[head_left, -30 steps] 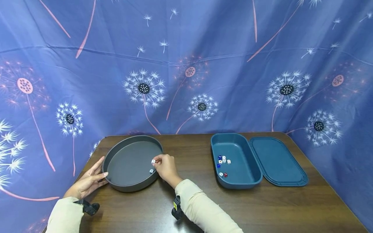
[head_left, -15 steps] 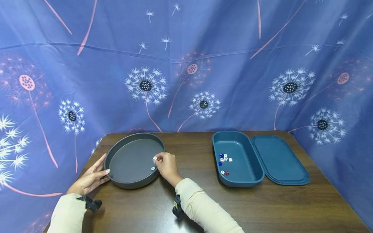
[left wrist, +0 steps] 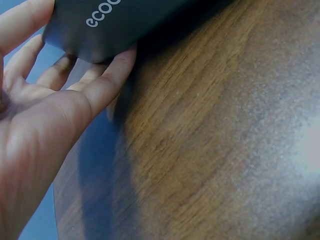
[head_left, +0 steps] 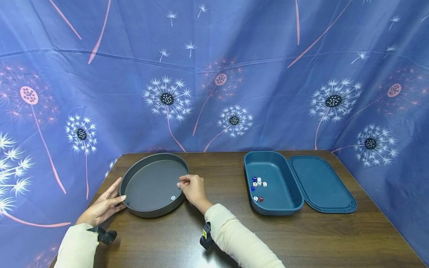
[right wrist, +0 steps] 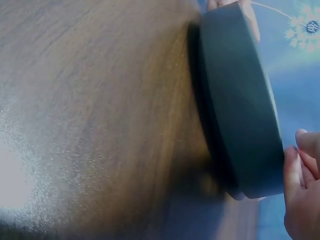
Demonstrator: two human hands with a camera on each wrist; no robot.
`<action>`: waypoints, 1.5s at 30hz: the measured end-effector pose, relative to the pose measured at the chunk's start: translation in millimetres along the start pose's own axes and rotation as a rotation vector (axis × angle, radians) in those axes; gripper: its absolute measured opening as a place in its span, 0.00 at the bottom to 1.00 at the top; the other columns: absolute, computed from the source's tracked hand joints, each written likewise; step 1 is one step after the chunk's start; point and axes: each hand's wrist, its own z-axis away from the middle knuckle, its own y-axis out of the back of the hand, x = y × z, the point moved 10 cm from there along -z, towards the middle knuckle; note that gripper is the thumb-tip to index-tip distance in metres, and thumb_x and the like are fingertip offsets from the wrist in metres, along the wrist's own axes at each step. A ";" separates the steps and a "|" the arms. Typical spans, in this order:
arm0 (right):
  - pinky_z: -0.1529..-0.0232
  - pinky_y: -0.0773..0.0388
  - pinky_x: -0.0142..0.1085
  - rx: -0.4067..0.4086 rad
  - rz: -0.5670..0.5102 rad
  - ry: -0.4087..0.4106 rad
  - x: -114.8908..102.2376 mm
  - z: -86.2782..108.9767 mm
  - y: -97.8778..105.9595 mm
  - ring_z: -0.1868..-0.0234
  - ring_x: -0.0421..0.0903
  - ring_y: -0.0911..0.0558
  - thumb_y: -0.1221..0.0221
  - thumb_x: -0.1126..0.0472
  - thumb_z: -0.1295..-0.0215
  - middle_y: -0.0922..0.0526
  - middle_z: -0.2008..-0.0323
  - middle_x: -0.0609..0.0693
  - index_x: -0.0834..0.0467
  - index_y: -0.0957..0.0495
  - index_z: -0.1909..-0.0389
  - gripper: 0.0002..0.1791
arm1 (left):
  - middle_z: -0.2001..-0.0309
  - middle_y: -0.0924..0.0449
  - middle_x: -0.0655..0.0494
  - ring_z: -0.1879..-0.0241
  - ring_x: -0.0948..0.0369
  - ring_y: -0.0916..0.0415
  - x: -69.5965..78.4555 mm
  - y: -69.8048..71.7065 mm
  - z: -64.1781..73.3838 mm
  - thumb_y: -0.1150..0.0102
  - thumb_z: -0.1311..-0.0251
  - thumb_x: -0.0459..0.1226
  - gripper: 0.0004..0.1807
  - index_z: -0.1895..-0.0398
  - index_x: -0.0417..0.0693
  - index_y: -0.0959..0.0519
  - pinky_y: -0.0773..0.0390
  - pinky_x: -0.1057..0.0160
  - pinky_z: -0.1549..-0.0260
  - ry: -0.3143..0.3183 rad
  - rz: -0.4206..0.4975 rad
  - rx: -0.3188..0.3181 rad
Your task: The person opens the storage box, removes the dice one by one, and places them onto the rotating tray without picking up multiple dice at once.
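A round dark grey pan (head_left: 152, 182) stands at the table's left. My left hand (head_left: 104, 204) rests against its left side, fingers spread and thumb at the rim. In the left wrist view, the fingertips touch the wall (left wrist: 95, 35) below pale lettering. My right hand (head_left: 194, 190) is at the pan's right rim, thumb and forefinger together over the inner edge. A pale bit of a die (head_left: 178, 185) shows at those fingertips, mostly hidden by them. Another white die (head_left: 172, 198) lies in the pan near its front right wall. In the right wrist view, the die is hidden.
An oblong teal container (head_left: 285, 186) stands right of the pan, with several white, blue and red dice (head_left: 259, 181) in it. Its flat teal lid (head_left: 323, 184) lies beside it. Behind the wooden table (head_left: 218, 167) hangs a blue dandelion-print cloth (head_left: 268, 93).
The die at my right fingertips is now mostly hidden, where it showed plainly before. The die in the pan has shifted slightly left and towards me. My left hand stays in place.
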 end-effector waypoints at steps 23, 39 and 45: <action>0.66 0.21 0.31 -0.031 -0.009 -0.107 27.6 -19.6 141.6 0.64 0.47 0.15 0.33 0.63 0.43 0.13 0.64 0.55 0.64 0.16 0.58 0.13 | 0.29 0.92 0.49 0.44 0.80 0.36 3.5 -1.6 2.3 0.52 0.32 0.27 0.48 0.24 0.61 0.73 0.24 0.65 0.54 0.009 -0.014 0.005; 0.49 0.24 0.49 -0.221 0.038 -0.350 114.8 24.8 231.4 0.52 0.50 0.20 0.40 0.56 0.34 0.18 0.50 0.59 0.66 0.23 0.45 0.22 | 0.30 0.95 0.57 0.32 0.46 0.86 1.0 -1.6 4.0 0.54 0.31 0.27 0.47 0.25 0.64 0.73 0.25 0.68 0.55 0.022 0.010 -0.007; 0.52 0.21 0.44 -0.302 0.048 -0.414 137.1 41.5 238.0 0.56 0.47 0.19 0.37 0.63 0.38 0.17 0.54 0.61 0.69 0.24 0.46 0.21 | 0.30 0.95 0.58 0.32 0.45 0.87 1.1 -2.3 3.0 0.55 0.31 0.27 0.47 0.25 0.64 0.73 0.25 0.67 0.55 0.017 0.016 -0.012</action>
